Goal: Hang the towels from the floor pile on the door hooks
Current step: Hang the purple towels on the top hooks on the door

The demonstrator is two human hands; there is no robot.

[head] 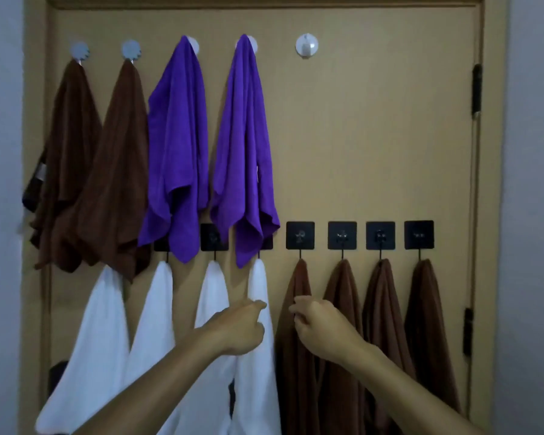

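The tan door (pixel 374 136) carries two rows of hooks. On the top row hang two brown towels (pixel 73 158) and two purple towels (pixel 176 136), and one round white hook (pixel 307 45) is bare. On the lower row of black square hooks (pixel 300 235) hang several white towels (pixel 258 387) and several brown towels (pixel 296 372). My left hand (pixel 237 329) has curled fingers and pinches the rightmost white towel with its thumb. My right hand (pixel 322 328) pinches the left fold of the leftmost lower brown towel. The floor pile is out of view.
Door hinges (pixel 477 89) sit on the right edge of the door. A dark door handle (pixel 33 180) is half hidden behind the leftmost brown towel. Pale walls (pixel 534 215) flank the frame on both sides.
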